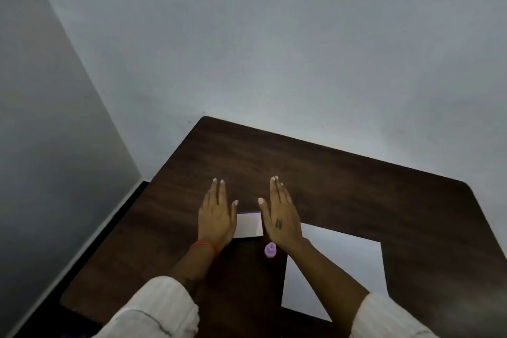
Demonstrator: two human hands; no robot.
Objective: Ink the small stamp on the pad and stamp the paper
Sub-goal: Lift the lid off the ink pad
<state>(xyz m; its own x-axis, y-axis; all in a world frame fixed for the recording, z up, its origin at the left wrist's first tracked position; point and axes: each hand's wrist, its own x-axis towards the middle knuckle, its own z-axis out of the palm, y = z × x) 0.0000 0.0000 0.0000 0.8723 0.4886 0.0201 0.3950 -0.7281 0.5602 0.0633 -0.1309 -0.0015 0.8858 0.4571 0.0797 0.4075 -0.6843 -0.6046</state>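
A small purple stamp (270,250) stands upright on the dark wooden table (343,181), just below the gap between my hands. Between them lies a pale rectangular ink pad (249,224) with its lid shut; both hands cover part of its sides. A white sheet of paper (354,263) lies to the right, under my right forearm. My left hand (216,217) is held flat with fingers straight, holding nothing. My right hand (281,217) is held the same way, its wrist just right of the stamp, also holding nothing.
The table stands against a plain grey wall (274,35). Its left edge runs along a gap beside a side wall (41,145). White sleeves cover both forearms near the bottom of the view.
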